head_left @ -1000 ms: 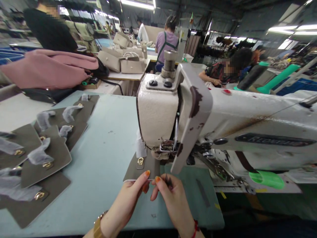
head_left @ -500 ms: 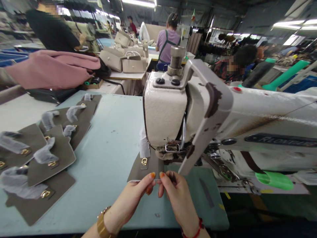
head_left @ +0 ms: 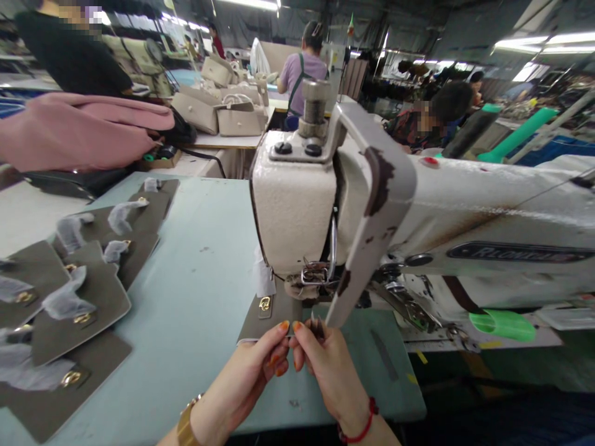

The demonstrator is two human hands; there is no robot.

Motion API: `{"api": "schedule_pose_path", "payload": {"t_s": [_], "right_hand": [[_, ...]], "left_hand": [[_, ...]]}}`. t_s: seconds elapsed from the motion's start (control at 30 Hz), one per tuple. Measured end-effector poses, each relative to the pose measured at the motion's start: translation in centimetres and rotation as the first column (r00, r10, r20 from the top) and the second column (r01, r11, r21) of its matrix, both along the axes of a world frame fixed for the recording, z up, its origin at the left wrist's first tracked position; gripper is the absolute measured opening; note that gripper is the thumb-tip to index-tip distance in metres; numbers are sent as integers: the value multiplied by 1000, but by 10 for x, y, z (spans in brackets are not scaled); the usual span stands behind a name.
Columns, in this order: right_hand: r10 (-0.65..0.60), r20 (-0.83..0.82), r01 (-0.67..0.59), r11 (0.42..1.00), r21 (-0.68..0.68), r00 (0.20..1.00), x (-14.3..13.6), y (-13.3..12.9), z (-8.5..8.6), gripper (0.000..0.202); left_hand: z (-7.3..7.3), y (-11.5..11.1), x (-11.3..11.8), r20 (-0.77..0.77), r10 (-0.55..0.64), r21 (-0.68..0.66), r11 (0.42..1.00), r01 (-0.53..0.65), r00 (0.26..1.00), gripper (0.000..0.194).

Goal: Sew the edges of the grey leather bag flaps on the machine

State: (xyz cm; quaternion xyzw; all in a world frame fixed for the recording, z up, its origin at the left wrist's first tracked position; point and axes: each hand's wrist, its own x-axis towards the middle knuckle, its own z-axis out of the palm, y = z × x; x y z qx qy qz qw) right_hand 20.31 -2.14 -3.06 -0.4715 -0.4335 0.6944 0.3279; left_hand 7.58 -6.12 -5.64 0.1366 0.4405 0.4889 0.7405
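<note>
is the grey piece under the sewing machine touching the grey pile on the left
Apart: the head view shows the blue tabletop between the grey piece under the sewing machine and the grey pile.

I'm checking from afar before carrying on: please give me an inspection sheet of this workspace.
Surface: pale blue-green tabletop, a few small marks.
Things: gray panel with gold clasp, partly under the sewing machine.
Clutter: overlapping gray panels with clasps at left; flat gray strip at right.
Hands: left hand pinches the panel's near edge; right hand is close beside it, dark pointed tool in its fingers.
Cables: black cord or strap behind the table.
Surroundings: beige handbags, pink material, co-workers.
</note>
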Motion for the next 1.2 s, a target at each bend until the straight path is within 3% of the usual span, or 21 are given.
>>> {"api": "schedule_pose_path", "payload": {"t_s": [0.2,0.47,0.8,1.2], "right_hand": [[45,108,-61,986,155,993,7,3,5,31],[48,159,-75,982,172,986,7,2,2,31],[21,182,-64,970,235,983,4,12,-2,33],[-29,190,-28,957,290,981,-4,25,-14,33]], "left_hand": [[2,-1,1,9,2,8,1000,-2,1000,29],[-9,-2,2,-70,10,28,1000,-8,998,33],[-10,10,1,-163,57,77,996,-45,985,33],[1,30,-8,-234,30,109,994,-5,972,35]]}}
